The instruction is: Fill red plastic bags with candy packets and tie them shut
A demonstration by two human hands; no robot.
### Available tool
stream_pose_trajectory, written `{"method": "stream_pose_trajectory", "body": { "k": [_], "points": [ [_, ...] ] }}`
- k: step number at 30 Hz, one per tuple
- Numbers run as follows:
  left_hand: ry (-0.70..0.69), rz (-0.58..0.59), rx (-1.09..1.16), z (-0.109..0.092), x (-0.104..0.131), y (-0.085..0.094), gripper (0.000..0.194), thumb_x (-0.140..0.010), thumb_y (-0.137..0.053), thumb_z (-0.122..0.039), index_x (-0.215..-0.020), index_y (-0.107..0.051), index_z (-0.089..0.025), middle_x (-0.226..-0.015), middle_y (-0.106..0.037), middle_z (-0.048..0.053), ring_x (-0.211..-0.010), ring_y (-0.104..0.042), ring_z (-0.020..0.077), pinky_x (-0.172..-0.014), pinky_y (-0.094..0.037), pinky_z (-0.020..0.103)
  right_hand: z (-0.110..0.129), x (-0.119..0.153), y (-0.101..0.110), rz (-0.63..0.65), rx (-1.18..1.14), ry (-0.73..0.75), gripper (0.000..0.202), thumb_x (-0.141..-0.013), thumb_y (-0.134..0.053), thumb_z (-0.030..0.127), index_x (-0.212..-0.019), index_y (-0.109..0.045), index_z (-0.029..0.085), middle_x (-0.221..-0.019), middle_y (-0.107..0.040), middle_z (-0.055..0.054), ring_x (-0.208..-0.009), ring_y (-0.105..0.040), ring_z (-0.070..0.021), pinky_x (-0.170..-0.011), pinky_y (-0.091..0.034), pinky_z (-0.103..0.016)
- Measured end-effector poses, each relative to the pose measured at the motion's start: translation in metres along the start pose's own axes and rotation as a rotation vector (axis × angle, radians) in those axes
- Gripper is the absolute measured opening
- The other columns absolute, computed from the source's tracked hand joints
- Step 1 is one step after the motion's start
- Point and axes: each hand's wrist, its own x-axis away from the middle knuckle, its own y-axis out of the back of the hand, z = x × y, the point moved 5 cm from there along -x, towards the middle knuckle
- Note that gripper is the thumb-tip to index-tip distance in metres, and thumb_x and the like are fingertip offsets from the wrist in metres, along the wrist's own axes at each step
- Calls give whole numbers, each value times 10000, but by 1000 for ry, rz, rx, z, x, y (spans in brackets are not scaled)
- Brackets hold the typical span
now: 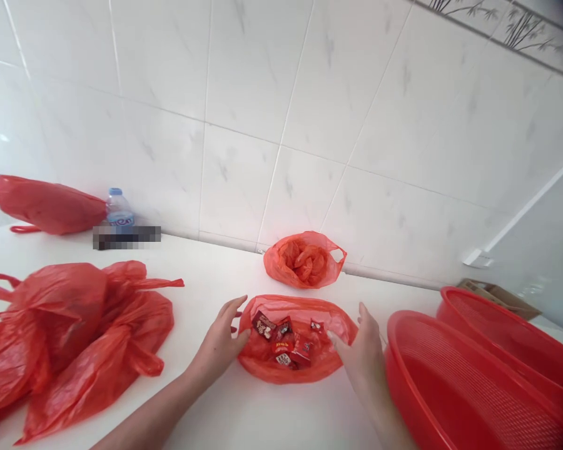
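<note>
A red plastic bag lies with its mouth spread wide on the white table in front of me. Several small packaged snacks in red and dark wrappers rest inside it. At the bag's left rim is my left hand, its fingers stretched and thumb apart, holding nothing. My right hand is at the right rim, fingers extended upward and the thumb reaching over the bag's opening. Whether either hand touches the plastic is hard to tell.
Behind stands another red bag with crumpled red plastic inside. Tied red bags lie at left. Farther back are a red bundle and a water bottle. Red baskets and cardboard occupy the right, below a tiled wall.
</note>
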Motion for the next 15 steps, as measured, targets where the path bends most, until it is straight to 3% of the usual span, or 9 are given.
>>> {"method": "stream_pose_trajectory", "body": {
  "k": [2,5,7,10,12,15],
  "points": [
    [-118,-21,-176,-12,6,8,580,-780,-524,-204,-1343,-419,-297,-1418,-413,82,-1233,-465,268,-929,-484,431,3,-13,-11,102,40,31,608,-765,-536,329,-1340,-392,196,-1192,-556,-145,-1098,-534,-314,-861,-446,-426],
    [-272,136,-377,-26,17,7,576,-762,-525,-129,-1284,-484,-370,-1423,-420,30,-1262,-422,263,-991,-430,446,-3,-25,-24,263,-134,-101,397,-780,-467,267,-1172,-529,241,-950,-656,-71,-871,-620,-258,-741,-457,-377],
    [-275,249,-447,-23,20,3,617,-700,-542,-80,-1246,-525,-368,-1419,-435,21,-1252,-426,269,-995,-419,442,-8,-28,-31,329,-457,-249,297,-779,-498,334,-1035,-586,211,-839,-674,-53,-763,-629,-226,-692,-460,-339],
    [-172,312,-467,-6,15,1,554,-640,-544,-67,-1138,-599,-302,-1317,-532,42,-1182,-479,265,-969,-420,414,-9,-27,-42,395,-998,-422,354,-728,-589,476,-919,-634,182,-841,-689,-59,-756,-637,-211,-671,-478,-304],
    [-108,322,-433,4,8,1,363,-662,-506,-79,-956,-636,-248,-1116,-627,43,-1033,-555,228,-873,-451,355,-12,-25,-44,372,-1124,-473,415,-711,-602,527,-927,-643,176,-905,-692,-70,-809,-639,-219,-692,-490,-305],
    [-38,313,-374,9,-3,3,177,-728,-430,-112,-745,-567,-222,-875,-631,13,-782,-577,172,-683,-440,285,-22,-22,-32,149,-810,-428,471,-756,-559,519,-1071,-588,170,-1019,-655,-98,-875,-620,-230,-722,-499,-333]
  ]
}}
